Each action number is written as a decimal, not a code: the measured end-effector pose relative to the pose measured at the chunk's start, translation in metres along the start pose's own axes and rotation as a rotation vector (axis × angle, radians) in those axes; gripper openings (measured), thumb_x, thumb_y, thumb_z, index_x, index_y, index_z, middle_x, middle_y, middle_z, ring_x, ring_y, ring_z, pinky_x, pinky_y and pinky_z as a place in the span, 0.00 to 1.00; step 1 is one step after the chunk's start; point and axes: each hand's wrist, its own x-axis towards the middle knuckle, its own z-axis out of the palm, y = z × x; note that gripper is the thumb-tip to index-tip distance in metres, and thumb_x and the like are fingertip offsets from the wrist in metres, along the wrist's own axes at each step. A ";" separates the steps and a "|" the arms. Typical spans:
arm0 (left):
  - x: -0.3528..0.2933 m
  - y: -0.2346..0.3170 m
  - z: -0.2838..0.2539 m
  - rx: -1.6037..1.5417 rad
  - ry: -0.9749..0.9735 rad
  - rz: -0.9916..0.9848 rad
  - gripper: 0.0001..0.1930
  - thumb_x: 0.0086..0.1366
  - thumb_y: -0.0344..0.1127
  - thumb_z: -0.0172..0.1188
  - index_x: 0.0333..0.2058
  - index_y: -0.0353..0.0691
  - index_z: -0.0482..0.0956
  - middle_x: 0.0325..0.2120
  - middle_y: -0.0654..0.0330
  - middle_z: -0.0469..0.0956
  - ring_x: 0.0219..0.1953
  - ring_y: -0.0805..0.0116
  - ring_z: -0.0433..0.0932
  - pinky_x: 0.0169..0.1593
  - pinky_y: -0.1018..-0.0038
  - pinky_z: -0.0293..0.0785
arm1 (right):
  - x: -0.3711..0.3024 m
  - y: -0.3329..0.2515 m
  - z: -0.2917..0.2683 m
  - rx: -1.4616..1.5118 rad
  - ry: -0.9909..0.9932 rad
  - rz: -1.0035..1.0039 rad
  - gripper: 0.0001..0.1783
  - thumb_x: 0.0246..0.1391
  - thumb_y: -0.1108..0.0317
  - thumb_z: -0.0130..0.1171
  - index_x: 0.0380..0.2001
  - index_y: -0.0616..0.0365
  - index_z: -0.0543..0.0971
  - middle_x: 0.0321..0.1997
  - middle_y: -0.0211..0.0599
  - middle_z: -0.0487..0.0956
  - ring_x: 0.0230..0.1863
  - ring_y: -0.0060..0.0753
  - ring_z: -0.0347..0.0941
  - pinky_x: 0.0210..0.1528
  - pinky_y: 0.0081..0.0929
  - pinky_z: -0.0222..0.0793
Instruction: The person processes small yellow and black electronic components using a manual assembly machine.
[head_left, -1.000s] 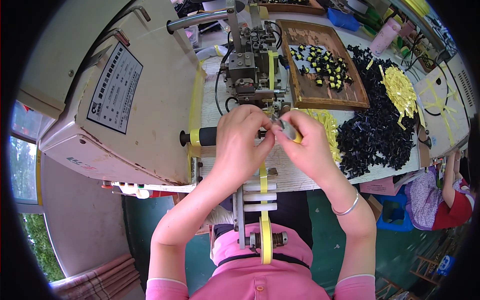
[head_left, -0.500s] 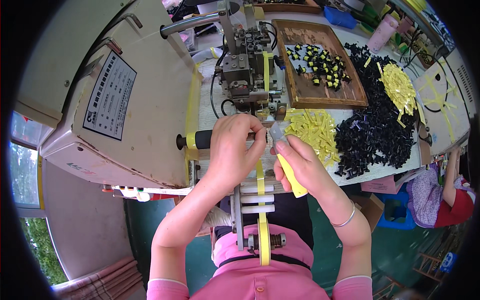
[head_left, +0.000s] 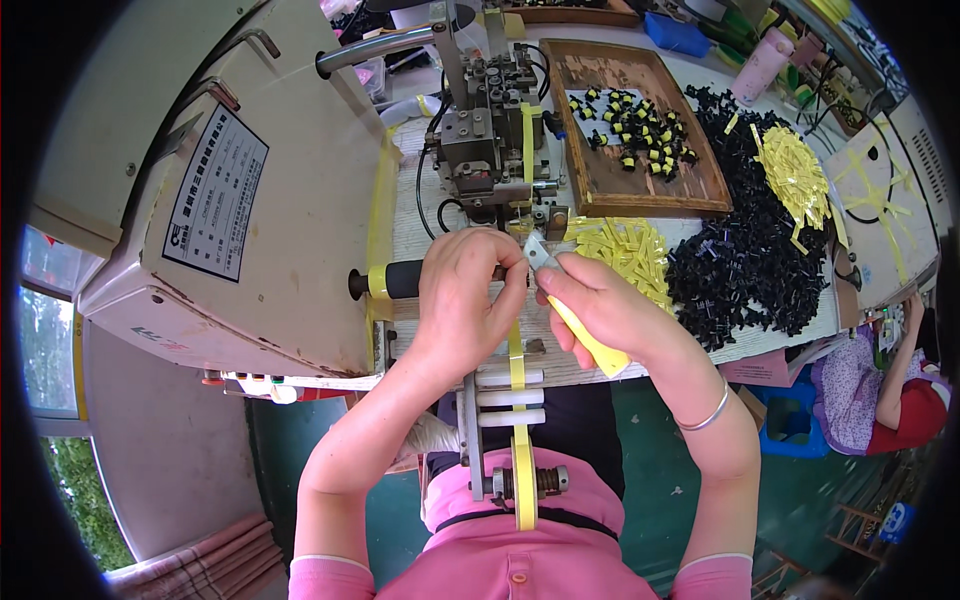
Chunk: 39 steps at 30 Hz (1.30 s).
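Note:
My right hand point(head_left: 600, 305) is wrapped round a utility knife point(head_left: 592, 340) with a yellow handle, its short metal blade pointing up and left. The blade tip lies close beside the fingertips of my left hand point(head_left: 468, 290). Thumb and forefinger of that hand are pinched together; whatever sits between them is hidden. Below both hands a yellow tape strip point(head_left: 517, 355) runs up from a tape roll point(head_left: 526, 485) over white rollers point(head_left: 510, 398). Just beyond my fingers stands a metal machine head point(head_left: 480, 150). A black cylindrical grip point(head_left: 403, 280) on a rod passes behind my left hand.
A large beige machine housing point(head_left: 300, 230) fills the left. Right of the machine head are a wooden tray point(head_left: 655, 205) of black-and-yellow parts, a pile of yellow strips point(head_left: 625, 260) and a heap of black parts point(head_left: 750, 280). Another person's arm point(head_left: 895, 375) shows at far right.
My right hand has turned slightly, and the knife blade has moved left and up, closer to my left fingertips. The left hand keeps its pinch, nearly in place.

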 end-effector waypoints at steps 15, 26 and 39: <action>0.011 0.007 -0.013 -0.468 -0.053 -0.494 0.04 0.58 0.25 0.59 0.27 0.33 0.72 0.24 0.60 0.74 0.27 0.65 0.73 0.31 0.72 0.68 | 0.004 0.010 0.011 0.181 0.017 -0.040 0.18 0.66 0.55 0.40 0.36 0.60 0.67 0.16 0.38 0.71 0.08 0.29 0.65 0.11 0.23 0.61; 0.001 -0.003 -0.019 0.098 -0.171 0.045 0.10 0.45 0.23 0.64 0.29 0.38 0.76 0.31 0.60 0.79 0.34 0.58 0.78 0.38 0.65 0.70 | 0.004 0.010 0.008 0.196 0.002 -0.010 0.19 0.66 0.53 0.40 0.38 0.61 0.67 0.17 0.39 0.71 0.08 0.29 0.64 0.11 0.23 0.61; 0.000 -0.007 -0.015 0.112 -0.161 0.099 0.09 0.47 0.27 0.63 0.30 0.40 0.75 0.28 0.62 0.78 0.32 0.58 0.77 0.37 0.65 0.69 | 0.003 0.012 0.009 0.251 -0.004 -0.036 0.18 0.66 0.54 0.40 0.38 0.61 0.66 0.17 0.41 0.71 0.09 0.30 0.65 0.11 0.24 0.61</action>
